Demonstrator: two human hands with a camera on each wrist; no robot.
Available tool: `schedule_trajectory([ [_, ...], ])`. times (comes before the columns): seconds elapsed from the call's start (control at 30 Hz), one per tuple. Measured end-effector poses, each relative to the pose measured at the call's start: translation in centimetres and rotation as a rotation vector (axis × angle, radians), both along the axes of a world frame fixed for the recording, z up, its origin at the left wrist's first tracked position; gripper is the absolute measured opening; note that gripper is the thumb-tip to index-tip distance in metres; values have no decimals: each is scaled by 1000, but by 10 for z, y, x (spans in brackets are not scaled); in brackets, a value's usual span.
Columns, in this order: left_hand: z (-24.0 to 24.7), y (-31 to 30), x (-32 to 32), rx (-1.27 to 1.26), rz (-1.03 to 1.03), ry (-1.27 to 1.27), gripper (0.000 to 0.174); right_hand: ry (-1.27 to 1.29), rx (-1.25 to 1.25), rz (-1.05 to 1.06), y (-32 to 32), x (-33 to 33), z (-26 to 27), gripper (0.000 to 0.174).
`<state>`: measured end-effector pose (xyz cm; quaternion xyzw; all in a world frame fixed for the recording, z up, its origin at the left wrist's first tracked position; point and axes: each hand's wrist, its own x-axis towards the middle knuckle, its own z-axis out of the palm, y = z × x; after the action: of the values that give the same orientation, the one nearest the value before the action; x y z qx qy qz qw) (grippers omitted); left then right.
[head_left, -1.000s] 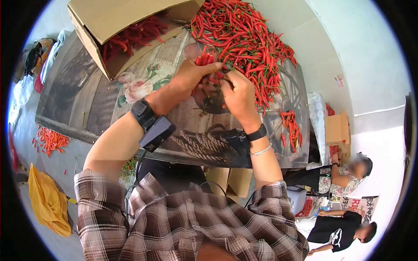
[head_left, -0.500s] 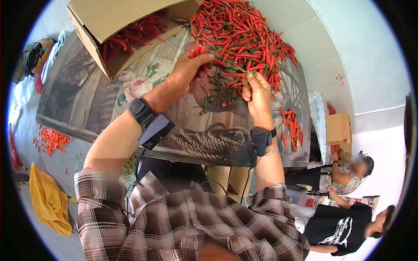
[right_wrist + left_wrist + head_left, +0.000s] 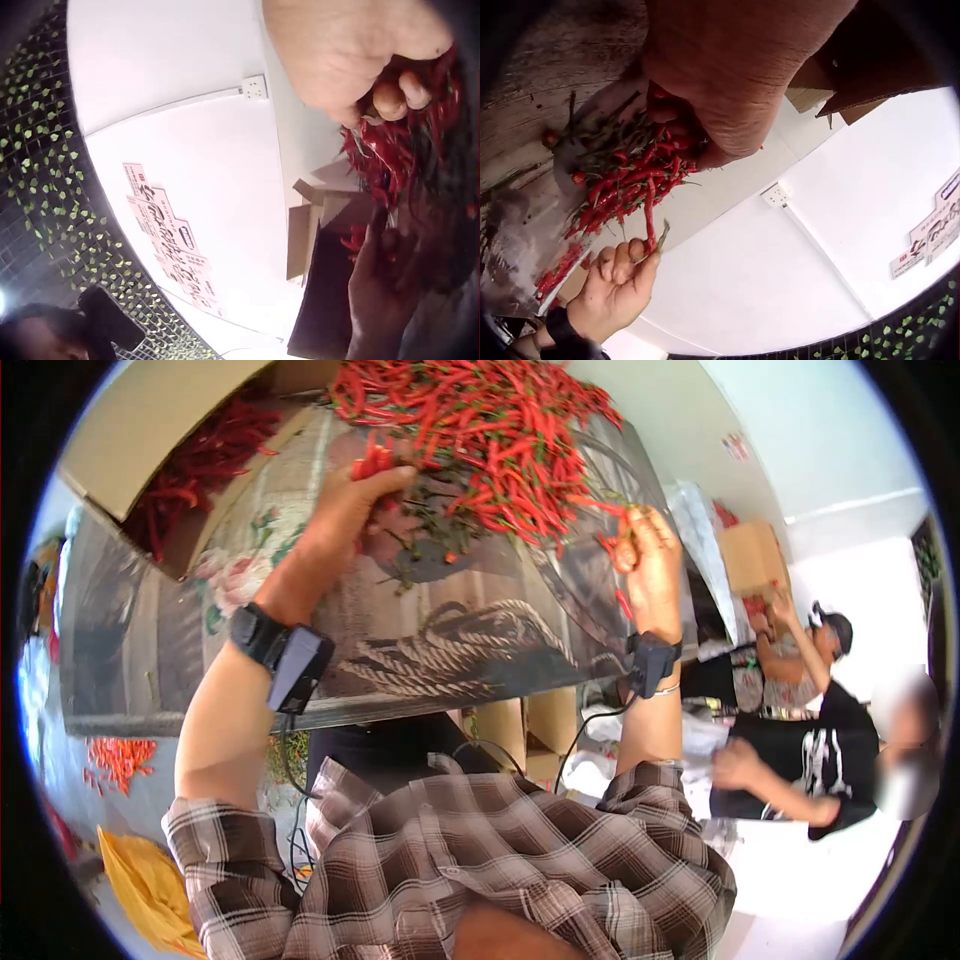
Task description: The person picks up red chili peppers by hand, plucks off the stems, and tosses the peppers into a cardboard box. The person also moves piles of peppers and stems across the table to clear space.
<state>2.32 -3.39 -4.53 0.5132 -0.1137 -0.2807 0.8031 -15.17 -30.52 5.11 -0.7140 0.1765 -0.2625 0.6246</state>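
My left hand (image 3: 345, 515) holds a bunch of red chilies (image 3: 372, 460), their ends poking out above the thumb. Out to the right, my right hand (image 3: 652, 565) pinches one red chili (image 3: 649, 214) at its green stem (image 3: 664, 232), between thumb and fingers. A big heap of red chilies (image 3: 480, 410) covers the far side of the table, between and beyond both hands. Below it, near my left hand, lies a small pile of plucked green stems (image 3: 435, 525). The right wrist view shows the left hand (image 3: 382, 289) in shadow.
A cardboard box (image 3: 150, 420) on its side holds more chilies (image 3: 200, 470) at the table's left. A few chilies (image 3: 623, 603) lie beside my right wrist. On the floor are cut red pieces (image 3: 120, 760) and a yellow bag (image 3: 150, 885). Two people are at the right.
My right hand has left the left hand, gone to the heap and come away to the right with a chili. The left hand keeps its bunch. The head view has turned right.
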Motion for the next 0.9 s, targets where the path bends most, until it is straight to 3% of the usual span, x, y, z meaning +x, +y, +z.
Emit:
schedule_trajectory([
  [0.07,0,1,-1,-8,-21,-1,24,77,-178,-138,-17,-24,14,11],
  [0.17,9,1,-5,-12,-4,4,24,169,-230,-203,-69,-52,3,12],
  [0.37,9,3,-3,-2,20,-2,20,268,-364,-441,-106,-68,-1,15],
  [0.47,11,4,-3,-10,55,38,22,196,-307,-378,-94,-65,7,17],
  [0.53,3,5,4,-120,27,69,24,230,-166,-42,-76,-59,9,18],
  [0.57,0,6,7,-114,40,85,24,229,-159,-22,-64,-55,7,18],
  [0.63,-4,6,11,-146,57,108,24,379,-224,254,-21,-37,8,19],
  [0.67,-3,6,12,-189,55,133,24,374,-223,261,-2,-29,10,19],
  [0.73,-1,8,10,-212,53,128,25,562,-343,561,28,-12,11,21],
  [0.77,-2,7,11,-220,55,126,26,557,-348,567,35,-3,8,21],
  [0.83,0,7,11,-238,60,131,26,367,-706,509,43,16,3,23],
  [0.9,0,5,10,-245,75,141,25,308,-839,444,35,40,-7,22],
])
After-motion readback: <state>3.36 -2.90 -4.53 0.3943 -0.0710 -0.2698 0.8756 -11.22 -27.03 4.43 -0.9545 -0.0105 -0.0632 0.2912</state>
